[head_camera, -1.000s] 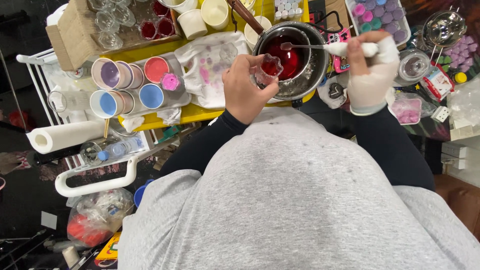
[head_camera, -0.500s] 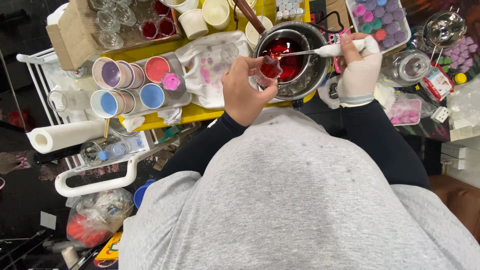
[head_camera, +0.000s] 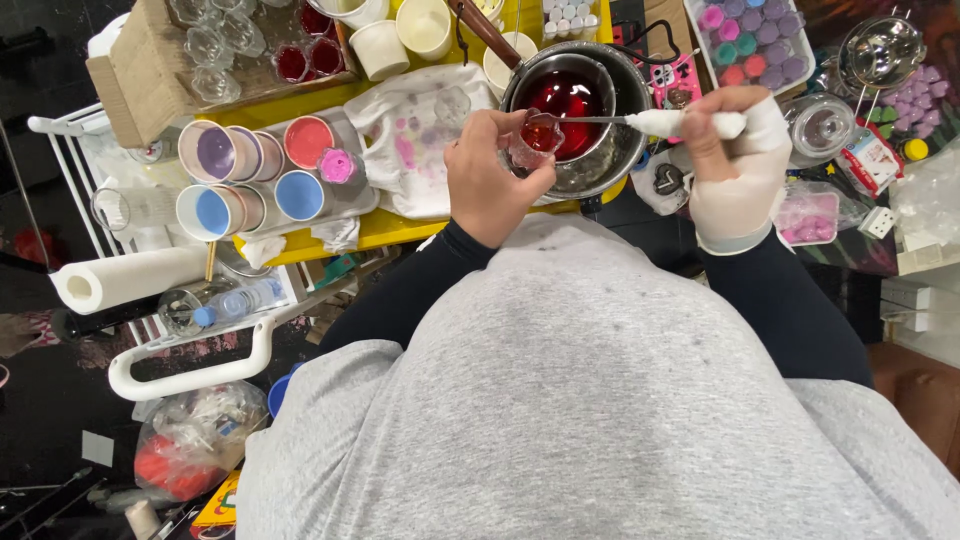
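My left hand (head_camera: 488, 176) grips a small clear glass cup (head_camera: 538, 137) with a scalloped rim, partly filled with red liquid. It is held at the near edge of a metal pot (head_camera: 600, 160). Inside the pot sits a smaller saucepan of dark red liquid (head_camera: 566, 95) with a wooden handle. My right hand (head_camera: 735, 160), wrapped in a pale bandage or glove, holds a spoon with a white wrapped handle (head_camera: 672, 122). The spoon's bowl rests over the glass cup.
A stained white cloth (head_camera: 415, 135) lies left of the pot. A tray holds tubs of purple, red, blue and pink colour (head_camera: 250, 175). A box of small glasses (head_camera: 245, 45), white cups (head_camera: 400, 35), a tray of coloured pots (head_camera: 750, 35) and a paper roll (head_camera: 120, 275) surround the yellow table (head_camera: 380, 228).
The spoon dipped into the red saucepan and has come back over the glass cup. My right hand swung in toward the pot and back out. The left hand stayed put.
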